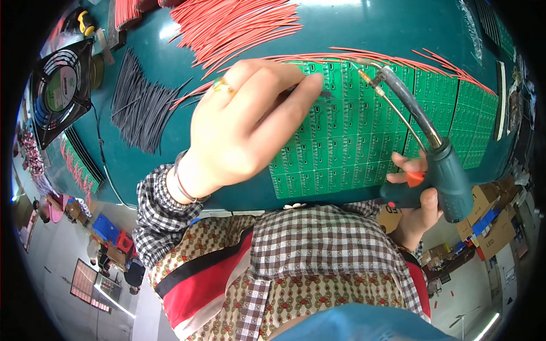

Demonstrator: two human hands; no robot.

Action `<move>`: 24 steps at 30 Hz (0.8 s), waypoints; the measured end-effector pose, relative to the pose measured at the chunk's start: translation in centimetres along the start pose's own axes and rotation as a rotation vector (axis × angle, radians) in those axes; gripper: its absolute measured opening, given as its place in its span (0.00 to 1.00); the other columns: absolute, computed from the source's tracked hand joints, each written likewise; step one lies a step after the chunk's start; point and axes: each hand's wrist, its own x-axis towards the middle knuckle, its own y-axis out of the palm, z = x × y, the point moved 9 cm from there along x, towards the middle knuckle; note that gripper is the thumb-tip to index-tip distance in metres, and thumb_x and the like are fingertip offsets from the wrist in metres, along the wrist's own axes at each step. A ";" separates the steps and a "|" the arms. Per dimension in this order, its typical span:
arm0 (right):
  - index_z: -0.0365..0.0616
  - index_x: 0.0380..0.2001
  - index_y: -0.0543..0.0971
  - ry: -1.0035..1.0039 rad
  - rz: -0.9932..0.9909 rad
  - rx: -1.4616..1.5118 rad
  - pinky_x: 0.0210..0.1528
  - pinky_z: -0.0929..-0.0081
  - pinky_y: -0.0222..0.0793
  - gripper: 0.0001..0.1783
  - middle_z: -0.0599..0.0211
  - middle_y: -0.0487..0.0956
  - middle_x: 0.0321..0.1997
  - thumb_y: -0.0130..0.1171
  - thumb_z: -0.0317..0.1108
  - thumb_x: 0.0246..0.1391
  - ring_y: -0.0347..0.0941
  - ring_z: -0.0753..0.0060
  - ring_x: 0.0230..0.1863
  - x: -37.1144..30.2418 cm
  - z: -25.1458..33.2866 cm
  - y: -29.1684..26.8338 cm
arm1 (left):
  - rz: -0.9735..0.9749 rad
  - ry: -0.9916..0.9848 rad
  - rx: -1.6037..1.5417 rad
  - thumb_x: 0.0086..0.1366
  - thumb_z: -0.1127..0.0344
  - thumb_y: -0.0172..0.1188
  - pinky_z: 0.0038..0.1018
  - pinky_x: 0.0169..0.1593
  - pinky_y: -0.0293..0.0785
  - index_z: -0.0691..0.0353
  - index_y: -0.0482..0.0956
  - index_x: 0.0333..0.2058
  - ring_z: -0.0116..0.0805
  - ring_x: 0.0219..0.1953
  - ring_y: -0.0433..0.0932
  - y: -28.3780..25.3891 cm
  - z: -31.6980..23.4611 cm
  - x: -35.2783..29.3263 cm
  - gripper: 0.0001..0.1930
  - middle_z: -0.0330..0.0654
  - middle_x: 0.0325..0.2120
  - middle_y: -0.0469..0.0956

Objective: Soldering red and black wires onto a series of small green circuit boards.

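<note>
My left hand [244, 125] is closed in a pinch above the far left part of the green circuit board panels [341, 145]. A thin dark piece, blurred and looking like a black wire [327, 94], pokes out past the fingertips. My right hand [418, 210] grips a dark green soldering gun [452, 184] with a red trigger [416, 179], fingers curled round its handle. Its bent metal tube and thin solder guide reach up and left to a tip [362, 69] over the boards' far edge. Red wires [392, 59] lie along that edge.
Loose black wires [142, 105] are heaped at left, and a large pile of red wires [239, 25] lies at the far side. A black fan [61, 91] stands at the left edge. More boards with red wires [79, 165] sit beyond my left forearm. Cardboard boxes [495, 227] stand at right.
</note>
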 end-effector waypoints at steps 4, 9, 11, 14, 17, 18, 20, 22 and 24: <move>0.28 0.45 0.69 0.068 -0.011 0.016 0.35 0.64 0.78 0.36 0.53 0.75 0.37 0.63 0.51 0.45 0.74 0.47 0.43 -0.4 -0.2 -0.1 | 0.094 -0.035 0.023 0.41 0.73 0.56 0.23 0.29 0.71 0.67 0.76 0.35 0.33 0.28 0.72 2.1 0.8 -1.1 0.18 0.40 0.29 0.70; 0.25 0.51 0.64 0.029 -0.009 -0.068 0.33 0.68 0.78 0.40 0.56 0.75 0.32 0.59 0.53 0.47 0.76 0.54 0.37 -0.7 -0.1 0.2 | 0.072 -0.007 0.079 0.41 0.73 0.57 0.23 0.29 0.71 0.67 0.76 0.35 0.32 0.28 0.71 2.1 0.4 -0.8 0.18 0.40 0.29 0.70; 0.25 0.50 0.64 0.031 0.012 -0.071 0.32 0.68 0.78 0.40 0.56 0.74 0.31 0.59 0.53 0.47 0.75 0.56 0.36 -0.7 -0.2 0.4 | 0.084 -0.008 0.078 0.41 0.73 0.57 0.23 0.29 0.71 0.67 0.76 0.35 0.32 0.28 0.71 2.1 0.4 -0.9 0.17 0.40 0.29 0.70; 0.25 0.49 0.65 0.025 0.043 -0.076 0.32 0.68 0.77 0.40 0.57 0.74 0.29 0.60 0.53 0.47 0.74 0.59 0.33 -0.6 -0.2 0.6 | 0.079 -0.009 0.080 0.41 0.73 0.57 0.23 0.29 0.71 0.68 0.76 0.35 0.33 0.28 0.71 2.2 0.4 -1.0 0.17 0.40 0.29 0.70; 0.24 0.47 0.66 0.026 0.046 -0.085 0.30 0.68 0.76 0.39 0.58 0.73 0.28 0.60 0.52 0.46 0.74 0.60 0.32 -0.7 0.1 0.9 | 0.026 -0.022 0.072 0.39 0.76 0.58 0.22 0.26 0.69 0.66 0.80 0.34 0.31 0.26 0.73 1.9 0.4 -0.9 0.18 0.40 0.28 0.73; 0.24 0.46 0.66 0.034 0.036 -0.096 0.30 0.68 0.76 0.38 0.58 0.73 0.28 0.61 0.52 0.46 0.74 0.61 0.32 -0.8 0.1 1.0 | 0.031 -0.027 0.067 0.39 0.76 0.58 0.22 0.27 0.69 0.66 0.80 0.34 0.31 0.26 0.74 1.9 0.4 -0.8 0.18 0.40 0.28 0.73; 0.24 0.46 0.66 0.032 0.045 -0.101 0.30 0.68 0.75 0.38 0.58 0.73 0.28 0.61 0.52 0.46 0.74 0.61 0.31 -0.8 0.1 1.0 | 0.037 -0.032 0.063 0.39 0.77 0.58 0.22 0.27 0.70 0.66 0.79 0.34 0.31 0.26 0.74 2.0 0.4 -0.8 0.18 0.40 0.28 0.73; 0.24 0.45 0.66 0.031 0.056 -0.108 0.30 0.69 0.75 0.38 0.58 0.73 0.27 0.61 0.52 0.46 0.74 0.61 0.31 -0.9 0.0 1.1 | 0.031 -0.033 0.067 0.39 0.77 0.59 0.23 0.28 0.71 0.66 0.79 0.34 0.32 0.27 0.74 2.0 0.4 -0.9 0.18 0.40 0.28 0.73; 0.25 0.43 0.67 0.025 0.063 -0.117 0.30 0.69 0.74 0.36 0.59 0.73 0.26 0.61 0.51 0.45 0.74 0.62 0.30 -0.9 -0.1 1.3 | 0.034 -0.038 0.064 0.39 0.77 0.59 0.23 0.28 0.71 0.67 0.79 0.34 0.32 0.27 0.74 1.9 0.4 -1.0 0.18 0.41 0.28 0.73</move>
